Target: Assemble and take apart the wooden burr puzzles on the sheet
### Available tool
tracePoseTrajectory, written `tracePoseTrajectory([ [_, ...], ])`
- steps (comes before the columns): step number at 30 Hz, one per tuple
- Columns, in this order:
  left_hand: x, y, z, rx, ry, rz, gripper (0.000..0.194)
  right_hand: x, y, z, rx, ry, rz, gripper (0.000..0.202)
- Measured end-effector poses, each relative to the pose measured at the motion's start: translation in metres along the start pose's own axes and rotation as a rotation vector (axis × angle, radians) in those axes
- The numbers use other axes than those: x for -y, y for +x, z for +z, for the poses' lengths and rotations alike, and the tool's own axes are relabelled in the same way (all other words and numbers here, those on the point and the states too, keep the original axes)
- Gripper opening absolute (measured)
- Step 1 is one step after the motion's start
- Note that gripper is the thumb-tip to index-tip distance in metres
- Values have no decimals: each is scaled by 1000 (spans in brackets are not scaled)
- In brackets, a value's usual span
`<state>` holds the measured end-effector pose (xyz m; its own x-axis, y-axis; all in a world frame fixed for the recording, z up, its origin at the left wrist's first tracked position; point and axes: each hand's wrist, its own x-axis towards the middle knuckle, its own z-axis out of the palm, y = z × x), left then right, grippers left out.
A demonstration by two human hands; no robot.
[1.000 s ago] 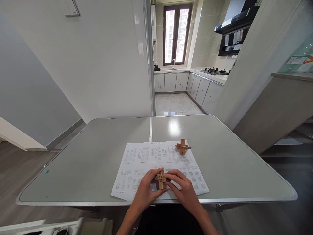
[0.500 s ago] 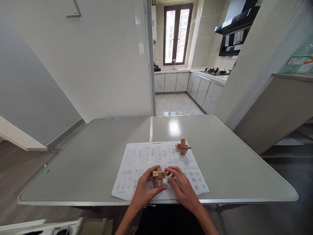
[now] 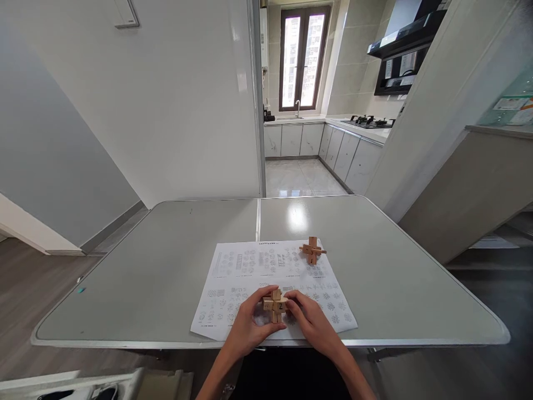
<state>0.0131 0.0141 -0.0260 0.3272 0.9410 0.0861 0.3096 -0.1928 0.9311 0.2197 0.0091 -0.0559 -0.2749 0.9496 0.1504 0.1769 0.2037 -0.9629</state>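
Observation:
A wooden burr puzzle [image 3: 275, 305] of interlocking numbered sticks is held just above the printed sheet, a "2" showing on its right arm. My left hand [image 3: 249, 321] grips it top and bottom, index finger above and thumb below. On the other side, my right hand [image 3: 310, 318] has its thumb and fingers closed on the right arm of the puzzle. A second wooden burr puzzle [image 3: 312, 251], cross-shaped, rests on the far right corner of the instruction sheet [image 3: 245, 280]. Small diagrams cover the sheet, which is partly hidden by my hands.
The grey-green table [image 3: 166, 278] has a metal rim and a seam down its middle. A small green scrap [image 3: 81, 290] lies near its left edge. Beyond the table, a doorway opens to a kitchen with a gas stove [image 3: 370, 121].
The puzzle in my hands has turned more upright and shifted slightly right and down. My right fingers have closed in on its right arm. The other puzzle stays put.

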Motion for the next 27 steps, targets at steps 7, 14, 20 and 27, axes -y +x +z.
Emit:
tracePoseTrajectory([
  [7,-1,0,0,12,1,-23,67,-1,1,0,6,19,23,35],
  [14,-3,1,1,35,-25,-41,68,7,0,-2,4,111,44,30],
  [20,4,3,3,3,5,-40,73,1,3,-2,-170,130,93,32],
  [27,9,5,4,-41,14,23,60,-13,5,-3,-640,392,215,36],
])
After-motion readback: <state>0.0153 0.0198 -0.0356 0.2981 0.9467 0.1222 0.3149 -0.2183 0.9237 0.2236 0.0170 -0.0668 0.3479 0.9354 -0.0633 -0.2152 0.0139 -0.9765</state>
